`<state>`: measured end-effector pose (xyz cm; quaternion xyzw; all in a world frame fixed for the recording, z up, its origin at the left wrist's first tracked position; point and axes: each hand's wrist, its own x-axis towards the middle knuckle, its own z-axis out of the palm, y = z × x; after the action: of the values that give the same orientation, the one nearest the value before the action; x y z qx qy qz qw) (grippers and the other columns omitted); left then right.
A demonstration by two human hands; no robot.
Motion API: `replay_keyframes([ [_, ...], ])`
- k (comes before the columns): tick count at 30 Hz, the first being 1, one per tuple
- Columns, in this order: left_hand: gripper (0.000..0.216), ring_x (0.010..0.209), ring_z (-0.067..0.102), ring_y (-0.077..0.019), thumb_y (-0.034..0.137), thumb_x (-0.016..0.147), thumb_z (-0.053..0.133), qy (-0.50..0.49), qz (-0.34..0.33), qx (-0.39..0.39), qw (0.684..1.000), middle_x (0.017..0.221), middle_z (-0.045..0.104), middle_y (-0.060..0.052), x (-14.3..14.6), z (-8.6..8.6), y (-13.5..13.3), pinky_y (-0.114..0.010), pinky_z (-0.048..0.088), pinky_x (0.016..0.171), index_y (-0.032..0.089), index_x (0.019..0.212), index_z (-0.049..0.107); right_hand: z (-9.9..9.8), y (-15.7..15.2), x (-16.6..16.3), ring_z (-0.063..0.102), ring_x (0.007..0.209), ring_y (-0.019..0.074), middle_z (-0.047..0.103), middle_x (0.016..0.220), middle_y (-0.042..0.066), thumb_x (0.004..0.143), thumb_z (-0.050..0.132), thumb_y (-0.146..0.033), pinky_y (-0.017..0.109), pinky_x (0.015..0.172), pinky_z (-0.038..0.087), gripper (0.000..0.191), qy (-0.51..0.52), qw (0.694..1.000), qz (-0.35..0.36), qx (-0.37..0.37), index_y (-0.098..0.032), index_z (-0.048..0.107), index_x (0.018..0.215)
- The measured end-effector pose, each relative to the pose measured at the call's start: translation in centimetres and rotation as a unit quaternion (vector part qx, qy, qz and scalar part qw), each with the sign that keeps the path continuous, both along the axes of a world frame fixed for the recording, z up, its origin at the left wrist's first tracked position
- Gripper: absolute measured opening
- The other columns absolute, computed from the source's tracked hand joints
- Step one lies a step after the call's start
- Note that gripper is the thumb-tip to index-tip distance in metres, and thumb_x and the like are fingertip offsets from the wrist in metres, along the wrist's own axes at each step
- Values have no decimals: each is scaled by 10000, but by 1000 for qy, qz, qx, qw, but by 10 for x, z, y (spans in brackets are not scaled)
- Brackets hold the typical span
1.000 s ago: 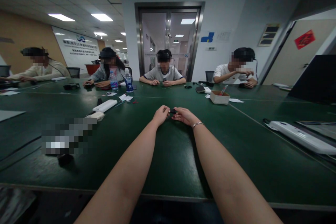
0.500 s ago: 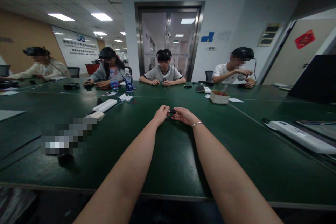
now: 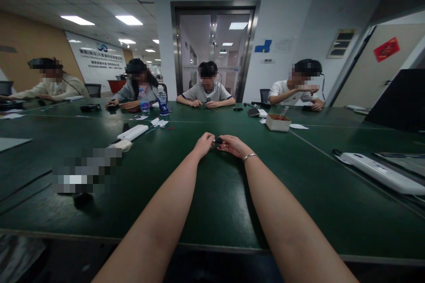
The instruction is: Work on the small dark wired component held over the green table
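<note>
A small black object (image 3: 218,140) with a bright, metal-looking left end is held between my two hands, over the middle of the table; its exact kind is too small to make out. The fingers of my left hand (image 3: 203,143) pinch it at the left end. On the other side my right hand (image 3: 233,146), with a silver bracelet (image 3: 250,156) at its wrist, grips the black end. Both hands are close together, fingertips nearly meeting, and partly cover the object.
On the green table (image 3: 219,199) lie a white power strip (image 3: 381,172) at right and another white strip (image 3: 133,132) at left. A small box (image 3: 278,123) and two bottles (image 3: 162,102) stand farther back. Several people sit along the far side.
My hands and the small black object stay almost where they were. Across the table at right, a person's raised hand has shifted slightly.
</note>
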<state>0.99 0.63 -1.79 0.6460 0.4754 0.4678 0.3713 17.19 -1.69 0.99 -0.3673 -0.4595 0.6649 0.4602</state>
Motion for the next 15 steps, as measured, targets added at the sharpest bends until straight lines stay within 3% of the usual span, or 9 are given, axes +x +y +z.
replay_keyframes([
  [2, 202, 599, 531, -116, 294, 883, 436, 8, -6, 1, 1000, 653, 572, 10, 0, 0, 0, -239, 430, 615, 170, 922, 590, 0, -1, 0, 576, 465, 95, 566, 540, -12, 889, 582, -140, 314, 707, 600, 87, -3, 1000, 0, 1, -128, 576, 803],
  [6, 134, 663, 555, -114, 209, 821, 511, 15, 11, 10, 1000, 757, 616, -3, 1, 3, -3, -235, 435, 650, 171, 910, 605, 0, -1, -1, 563, 458, 84, 561, 537, -23, 898, 559, -128, 307, 711, 600, 89, -4, 1000, 1, 4, -132, 572, 810],
  [11, 274, 572, 518, -120, 320, 912, 382, 27, -4, -2, 1000, 615, 555, 11, 1, 5, -6, -239, 407, 581, 167, 910, 609, 0, 0, -1, 566, 461, 89, 559, 546, -21, 888, 589, -151, 308, 701, 600, 75, -9, 1000, 4, 4, -131, 569, 819],
  [15, 176, 680, 562, -113, 210, 866, 448, 12, 1, 1, 1000, 755, 617, -9, 1, 5, -6, -222, 421, 627, 170, 920, 611, 1, 0, -1, 560, 450, 87, 558, 541, -20, 879, 603, -146, 307, 700, 599, 80, -4, 1000, -3, 0, -128, 568, 809],
])
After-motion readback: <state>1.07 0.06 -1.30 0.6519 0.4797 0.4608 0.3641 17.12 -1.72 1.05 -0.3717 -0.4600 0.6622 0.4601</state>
